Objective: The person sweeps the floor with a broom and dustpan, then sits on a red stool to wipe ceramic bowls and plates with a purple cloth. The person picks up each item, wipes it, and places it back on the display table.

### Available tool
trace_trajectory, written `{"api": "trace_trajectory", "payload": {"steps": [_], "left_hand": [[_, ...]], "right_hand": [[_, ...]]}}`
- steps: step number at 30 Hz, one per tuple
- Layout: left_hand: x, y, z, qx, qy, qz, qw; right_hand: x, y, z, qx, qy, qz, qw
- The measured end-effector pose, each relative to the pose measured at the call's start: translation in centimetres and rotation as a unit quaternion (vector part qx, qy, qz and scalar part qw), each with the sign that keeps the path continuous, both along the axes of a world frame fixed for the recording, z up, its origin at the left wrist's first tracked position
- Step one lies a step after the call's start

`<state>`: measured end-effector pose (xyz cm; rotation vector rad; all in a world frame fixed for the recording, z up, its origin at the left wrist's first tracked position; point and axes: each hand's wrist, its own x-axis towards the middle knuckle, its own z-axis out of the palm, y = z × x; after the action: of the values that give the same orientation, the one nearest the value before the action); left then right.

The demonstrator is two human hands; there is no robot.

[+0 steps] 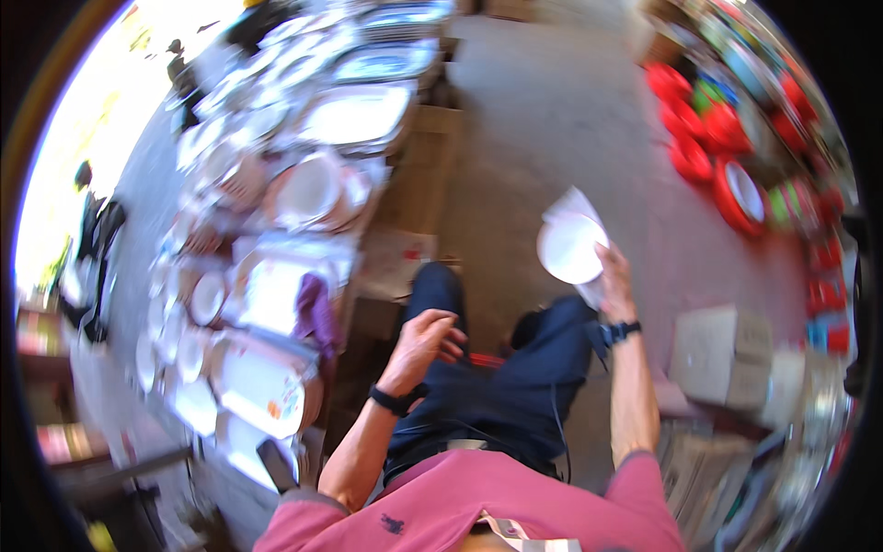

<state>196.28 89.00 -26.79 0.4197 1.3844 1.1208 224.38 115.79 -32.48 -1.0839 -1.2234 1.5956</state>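
Observation:
In my right hand (614, 276), held out over the floor past my right knee, is a round white bowl or dish (571, 247). A pale sheet, perhaps paper or a wrapper (576, 201), sticks out behind it, and my fingers grip the right rim. My left hand (426, 338) hovers above my left thigh with its fingers loosely bent and apart, and I see nothing in it. Left of that hand, a purple cloth (317, 314) hangs over the edge of a rectangular white tray (270, 286). Below it lies a stack of flower-patterned trays (259, 379).
Stacked white dishes (303, 186) crowd the long display at left, with cardboard boxes (414, 165) beneath its edge. To the right are red plastic basins (690, 155) and a cardboard box (721, 355). Grey concrete floor (545, 90) runs between. Motion blurs the outer areas.

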Motion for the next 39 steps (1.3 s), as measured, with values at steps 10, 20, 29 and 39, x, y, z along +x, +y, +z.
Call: {"api": "trace_trajectory", "payload": {"steps": [10,20,29,39], "left_hand": [[-8.8,-3.5,2.5,-0.006,0.378,0.126,0.917],[-18.0,-6.6,0.8,-0.257,0.556,0.095,0.785],[-8.9,1.1,8.3,0.092,0.39,0.009,0.916],[6.2,15.5,2.5,0.293,0.256,-0.059,0.919]], "right_hand": [[-1.6,-0.5,0.5,-0.083,-0.044,-0.016,0.995],[-2.7,-1.6,1.2,-0.113,0.018,-0.011,0.993],[-3.9,-2.6,2.7,-0.105,0.082,0.011,0.991],[-5.0,-5.0,5.2,-0.079,0.107,0.042,0.99]]}}
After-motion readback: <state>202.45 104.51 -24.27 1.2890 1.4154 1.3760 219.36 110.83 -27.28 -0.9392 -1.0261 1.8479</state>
